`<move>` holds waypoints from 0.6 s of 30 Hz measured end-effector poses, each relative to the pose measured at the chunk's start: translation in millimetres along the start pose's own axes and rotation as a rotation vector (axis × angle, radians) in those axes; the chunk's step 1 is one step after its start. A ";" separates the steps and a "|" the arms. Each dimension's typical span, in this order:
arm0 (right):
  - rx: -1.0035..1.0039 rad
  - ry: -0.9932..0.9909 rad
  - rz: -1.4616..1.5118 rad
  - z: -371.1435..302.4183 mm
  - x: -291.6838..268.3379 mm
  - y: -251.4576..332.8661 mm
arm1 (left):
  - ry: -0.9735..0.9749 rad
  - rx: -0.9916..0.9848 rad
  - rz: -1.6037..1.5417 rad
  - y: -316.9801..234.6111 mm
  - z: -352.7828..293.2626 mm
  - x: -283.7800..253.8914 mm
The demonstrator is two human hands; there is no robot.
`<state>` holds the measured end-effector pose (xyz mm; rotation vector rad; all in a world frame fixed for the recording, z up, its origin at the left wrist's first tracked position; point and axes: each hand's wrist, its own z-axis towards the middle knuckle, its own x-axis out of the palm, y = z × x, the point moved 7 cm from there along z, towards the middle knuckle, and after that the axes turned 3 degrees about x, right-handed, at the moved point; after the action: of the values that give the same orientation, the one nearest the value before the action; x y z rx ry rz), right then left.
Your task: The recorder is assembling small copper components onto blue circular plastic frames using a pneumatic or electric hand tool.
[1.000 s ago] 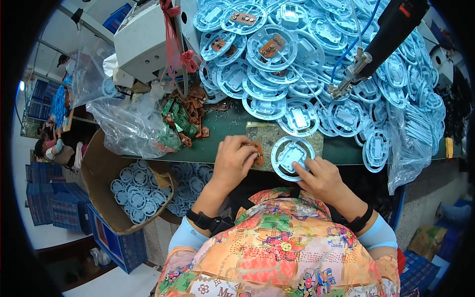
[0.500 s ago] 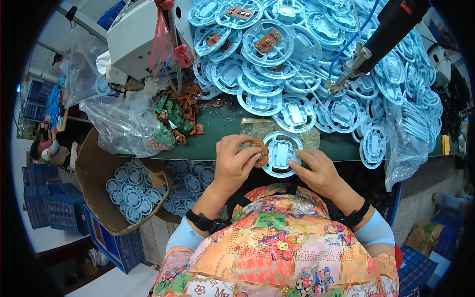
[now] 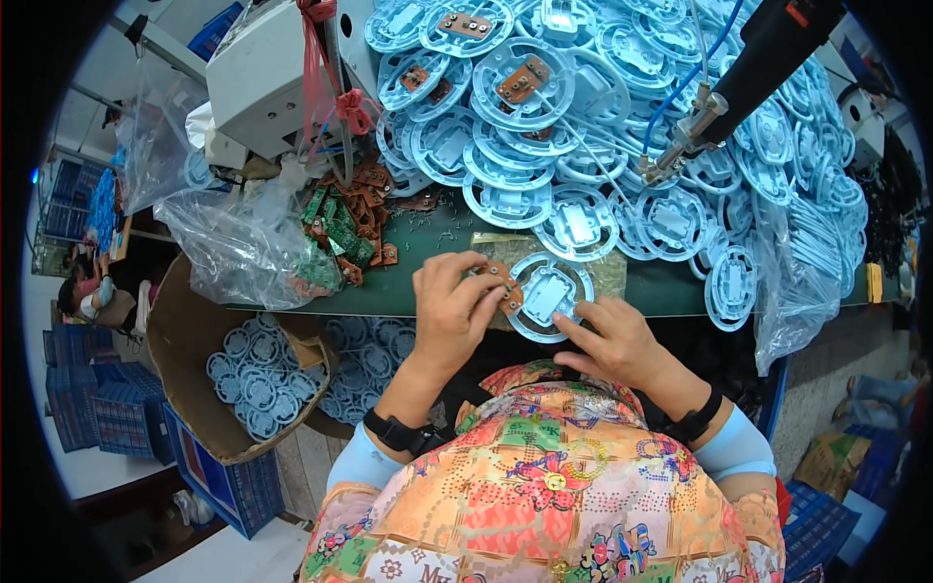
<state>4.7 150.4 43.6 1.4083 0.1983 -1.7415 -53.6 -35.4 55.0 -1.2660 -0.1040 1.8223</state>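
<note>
My left hand [image 3: 453, 303] pinches a small brown circuit board [image 3: 512, 294] between thumb and fingertips, at the left rim of a light blue plastic ring part [image 3: 550, 291]. This part, shaped like a toy steering wheel with a raised rectangular centre, lies over a tape-covered pad [image 3: 607, 262] at the table's front edge. My right hand [image 3: 619, 342] is at its lower right; the index fingertip touches the centre piece, and the thumb is spread away below the rim. Whether the board touches the ring is hard to tell.
A large heap of similar blue rings [image 3: 583, 126] covers the back. An electric screwdriver [image 3: 724, 92] hangs over it. Brown and green circuit boards [image 3: 342, 228] lie left beside a plastic bag [image 3: 248, 238]. A cardboard box [image 3: 199, 389] holds more rings. A grey machine [image 3: 282, 78] stands back left.
The ring part has turned slightly and shifted a little left. My right fingers have slid from its right rim to the centre and lower edge. My left hand keeps the circuit board.
</note>
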 end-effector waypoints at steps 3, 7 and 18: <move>0.053 -0.125 0.011 3.7 -18.2 -5.1 | -0.064 -0.054 0.025 6.3 -3.6 -14.1; 0.048 -0.062 -0.164 -2.3 -12.2 -21.6 | -0.084 -0.065 0.046 11.1 -7.8 -22.3; 0.019 -0.024 -0.094 14.6 0.9 -17.9 | -0.066 -0.058 0.028 7.2 -15.0 -30.1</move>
<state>-18.3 152.2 41.2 1.4110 0.2390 -1.8409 -43.6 -66.6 65.6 -1.2535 -0.1776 1.8974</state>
